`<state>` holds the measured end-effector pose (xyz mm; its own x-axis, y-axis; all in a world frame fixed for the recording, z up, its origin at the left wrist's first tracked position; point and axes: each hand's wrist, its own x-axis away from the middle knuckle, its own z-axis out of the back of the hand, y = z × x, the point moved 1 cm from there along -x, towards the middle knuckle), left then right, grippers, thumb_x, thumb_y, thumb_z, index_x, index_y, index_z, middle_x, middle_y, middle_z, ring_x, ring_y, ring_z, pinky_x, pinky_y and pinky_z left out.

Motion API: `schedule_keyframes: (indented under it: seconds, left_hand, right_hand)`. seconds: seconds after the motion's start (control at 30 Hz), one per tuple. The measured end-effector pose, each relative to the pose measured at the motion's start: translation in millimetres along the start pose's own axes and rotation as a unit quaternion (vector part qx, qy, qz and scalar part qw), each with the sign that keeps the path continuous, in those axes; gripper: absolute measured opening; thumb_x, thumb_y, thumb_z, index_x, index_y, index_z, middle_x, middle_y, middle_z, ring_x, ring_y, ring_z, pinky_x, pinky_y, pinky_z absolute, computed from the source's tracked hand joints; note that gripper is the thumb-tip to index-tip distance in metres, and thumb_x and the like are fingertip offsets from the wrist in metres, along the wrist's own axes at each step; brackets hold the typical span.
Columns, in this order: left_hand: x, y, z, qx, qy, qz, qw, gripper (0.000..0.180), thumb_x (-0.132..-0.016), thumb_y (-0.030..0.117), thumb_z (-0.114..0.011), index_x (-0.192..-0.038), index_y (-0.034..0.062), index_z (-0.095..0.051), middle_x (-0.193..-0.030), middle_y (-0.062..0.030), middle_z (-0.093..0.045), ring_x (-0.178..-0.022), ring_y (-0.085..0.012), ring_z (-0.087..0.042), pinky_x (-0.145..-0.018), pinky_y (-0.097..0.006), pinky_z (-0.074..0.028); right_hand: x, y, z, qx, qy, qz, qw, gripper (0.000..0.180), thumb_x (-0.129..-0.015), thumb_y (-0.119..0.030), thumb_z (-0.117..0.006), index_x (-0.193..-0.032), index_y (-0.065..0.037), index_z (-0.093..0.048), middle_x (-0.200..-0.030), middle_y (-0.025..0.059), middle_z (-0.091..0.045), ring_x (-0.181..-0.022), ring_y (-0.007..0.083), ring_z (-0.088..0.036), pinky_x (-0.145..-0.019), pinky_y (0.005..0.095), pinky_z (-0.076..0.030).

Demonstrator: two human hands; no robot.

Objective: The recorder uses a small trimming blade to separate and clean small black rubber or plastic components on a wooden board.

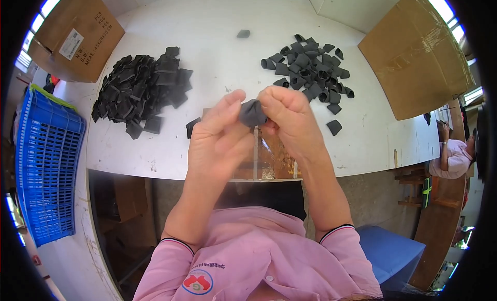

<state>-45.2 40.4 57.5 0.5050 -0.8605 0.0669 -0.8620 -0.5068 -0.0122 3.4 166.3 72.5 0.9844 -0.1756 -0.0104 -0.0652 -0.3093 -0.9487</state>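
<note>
The fingers (235, 101) of the left hand (220, 138) and those of the right hand (287, 114) are clamped together on one small dark grey fabric piece (252, 113), which sits pinched between the two hands, raised above the near part of the bench (217, 47). The piece is bunched, so its long axis cannot be told; it lies between the left thumb tip and the curled right knuckles, and both hands are equally near to it, each touching it.

Taking that held piece as the landmark: beyond it and to the left lies a heap of flat black fabric pieces (140, 89), with one stray flat piece (192, 126) just left of the hands. Beyond it and to the right lies a looser heap of rolled, tube-like dark pieces (310, 68), well apart from the flat heap. A single small piece (243, 34) lies far beyond it, alone.

The bench is white and scuffed. A cardboard box (77, 34) stands far left of the piece, a cardboard sheet (414, 52) far right, and a blue plastic crate (46, 166) at the left below bench level. Another person in a pink top (455, 158) sits at the far right.
</note>
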Motion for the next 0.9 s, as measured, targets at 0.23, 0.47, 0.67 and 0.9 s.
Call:
schedule_keyframes:
  seconds: [0.23, 0.47, 0.67, 0.9]
  left_hand:
    - [3.8, -3.5, 10.5, -0.429, 0.074, -0.201, 0.878, 0.024, -0.08, 0.002, -0.05, -0.103, -0.0017, -0.047, -0.083, -0.0065, -0.057, -0.048, -0.005, -0.042, -0.043, -0.018, -0.032]
    - [-2.9, -4.3, -15.6, -0.747, -0.038, -0.367, 0.554, 0.021, -0.071, -0.003, -0.056, -0.092, -0.0016, -0.056, -0.09, -0.007, -0.057, -0.081, -0.0113, -0.052, -0.071, -0.022, -0.042]
    - [3.5, -10.4, -14.5, -0.494, 0.049, -0.376, 0.782, 0.006, -0.08, 0.005, -0.055, -0.083, -0.0001, -0.056, -0.083, -0.006, -0.059, -0.074, -0.009, -0.053, -0.069, -0.022, -0.042]
    - [0.1, -1.2, -0.4, -0.374, 0.029, -0.336, 0.864, 0.009, -0.082, 0.009, -0.054, -0.083, 0.0001, -0.052, -0.084, -0.0092, -0.058, -0.074, -0.011, -0.051, -0.07, -0.023, -0.041]
  right_hand:
    - [4.9, 21.8, 9.6, 0.002, -0.014, -0.012, 1.0, 0.026, -0.084, -0.023, -0.052, -0.067, -0.004, -0.051, -0.05, -0.0043, -0.041, -0.046, 0.0041, -0.035, -0.043, 0.0191, -0.03]
    - [23.2, 7.6, 4.8, 0.296, 0.136, 0.274, 0.905, 0.022, -0.075, -0.019, -0.063, -0.082, -0.001, -0.053, -0.071, 0.0053, -0.049, -0.057, 0.0116, -0.048, -0.047, 0.0232, -0.038]
    - [25.6, 1.1, -16.4, 0.357, 0.14, 0.286, 0.878, 0.026, -0.065, -0.01, -0.069, -0.085, -0.002, -0.054, -0.074, 0.0062, -0.05, -0.058, 0.0163, -0.051, -0.048, 0.0275, -0.042]
    - [20.0, -1.3, -14.7, 0.401, 0.165, 0.326, 0.84, 0.014, -0.066, -0.003, -0.066, -0.077, -0.002, -0.057, -0.067, 0.0064, -0.052, -0.054, 0.0178, -0.051, -0.046, 0.0266, -0.041]
